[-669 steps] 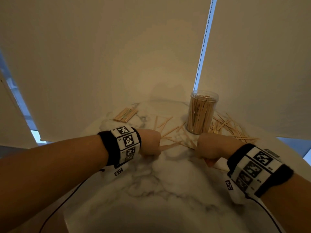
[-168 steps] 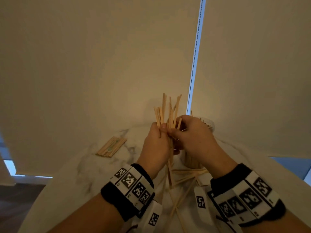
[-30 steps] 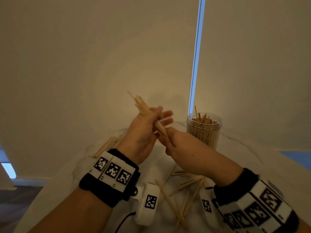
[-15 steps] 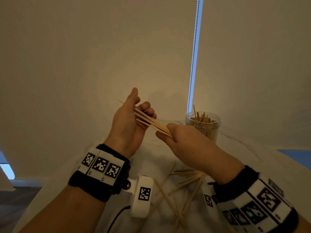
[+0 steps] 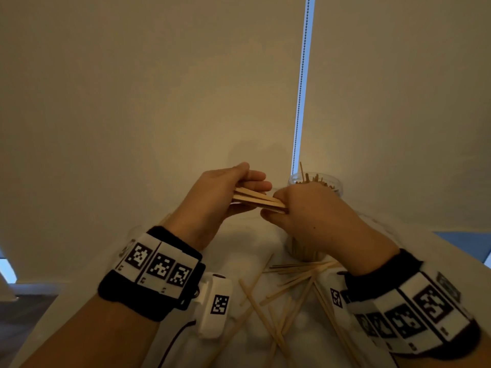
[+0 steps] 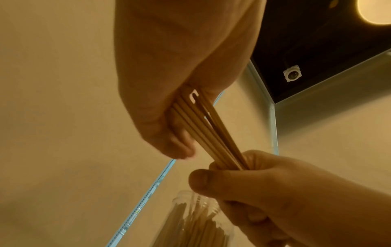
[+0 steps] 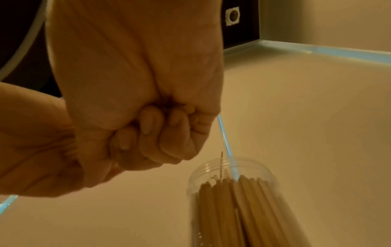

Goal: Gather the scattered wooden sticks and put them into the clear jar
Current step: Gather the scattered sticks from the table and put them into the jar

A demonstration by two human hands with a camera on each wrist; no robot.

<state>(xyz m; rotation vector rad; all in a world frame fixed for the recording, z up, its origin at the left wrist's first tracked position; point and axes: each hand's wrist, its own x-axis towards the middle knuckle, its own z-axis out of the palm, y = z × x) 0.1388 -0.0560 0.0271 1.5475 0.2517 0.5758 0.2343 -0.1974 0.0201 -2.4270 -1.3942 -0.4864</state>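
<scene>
Both hands are up off the table (image 5: 451,251), sharing one bundle of sticks (image 5: 256,199). The left hand (image 5: 212,197) has its fingers mostly straight, with the bundle lying across them and the thumb resting on top, so it's more of a cradle than a fist. The right hand (image 5: 308,211) is curled tight around the other end of the bundle; in the right wrist view its fingers (image 7: 148,122) are folded right into the palm. In the left wrist view the sticks (image 6: 203,130) fan apart a little at the left hand (image 6: 169,83) and squeeze together where they go into the right hand (image 6: 275,192).

The jar (image 5: 316,181) stands upright on the table just behind the right hand, which covers most of it from the head camera. It's already packed with sticks standing on end, one poking above the rim. There's no lid on it (image 7: 232,167).

More loose sticks (image 5: 287,296) lie crisscrossed on the table below the hands, toward the near edge, between the two wrists.
</scene>
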